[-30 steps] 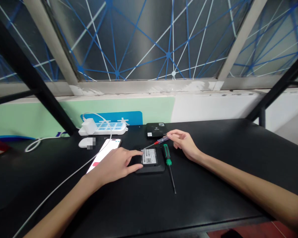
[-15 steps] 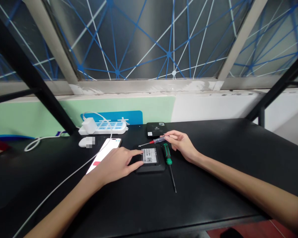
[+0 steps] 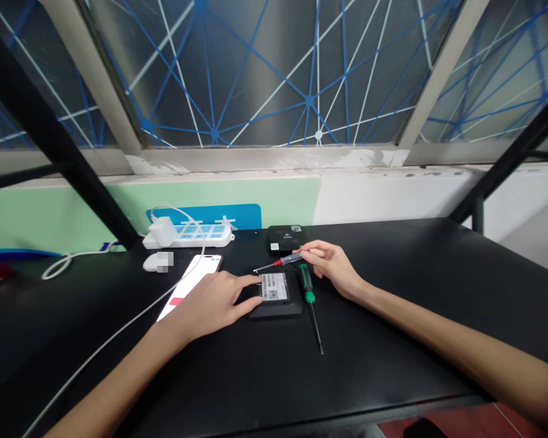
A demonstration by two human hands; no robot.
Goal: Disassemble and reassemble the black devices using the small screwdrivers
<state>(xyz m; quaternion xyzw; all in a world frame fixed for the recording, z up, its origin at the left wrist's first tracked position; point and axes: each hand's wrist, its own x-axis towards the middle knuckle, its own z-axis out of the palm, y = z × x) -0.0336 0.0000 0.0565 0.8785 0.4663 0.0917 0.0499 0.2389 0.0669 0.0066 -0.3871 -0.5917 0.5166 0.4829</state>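
Note:
A flat black device [image 3: 278, 295] with a white label lies face down on the black table [image 3: 393, 304]. My left hand [image 3: 214, 301] rests on its left edge, fingers spread flat and thumb against its front. My right hand [image 3: 331, 264] pinches a small red-handled screwdriver [image 3: 281, 261], whose thin tip points left just beyond the device's far edge. A green-handled screwdriver [image 3: 309, 304] lies on the table along the device's right side, under my right hand.
A second black box [image 3: 285, 237] sits behind the device. Left of it lie a phone [image 3: 192, 283], a white mouse [image 3: 158, 261] and a white power strip [image 3: 189, 234] with a charger and white cable [image 3: 95, 350].
My right hand has lowered the red screwdriver's handle end, so the tool went from slanting down onto the label to lying nearly level with its tip past the device's far left corner. The left hand has stayed put.

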